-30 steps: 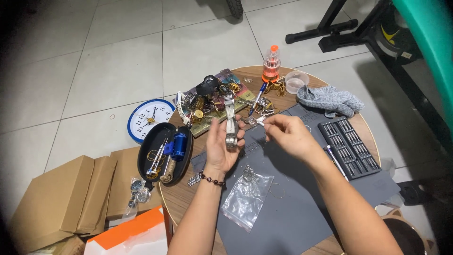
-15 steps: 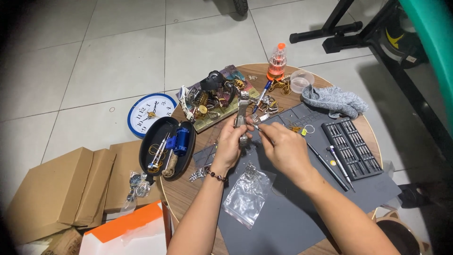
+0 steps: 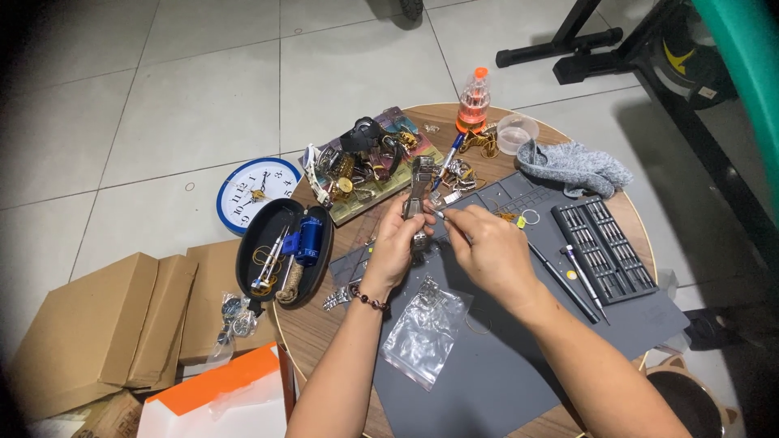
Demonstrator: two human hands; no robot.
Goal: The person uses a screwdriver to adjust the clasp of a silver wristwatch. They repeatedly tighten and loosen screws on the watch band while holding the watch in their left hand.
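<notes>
**Two hands working on a metal watch over a round table**

The left hand (image 3: 395,251) grips a silver metal wristwatch with a link bracelet (image 3: 419,191), fingers curled around it, holding it upright above the grey rubber work mat (image 3: 519,357). The right hand (image 3: 487,251) pinches a thin metal tool (image 3: 442,216), its tip touching the watch. A clear plastic zip bag (image 3: 423,331) lies on the mat just below the hands. Left of them sits a black oval case of tools (image 3: 284,251); to the right, a black tray of screwdriver bits (image 3: 604,247). A blue-rimmed wall clock (image 3: 256,192) lies on the floor.
</notes>
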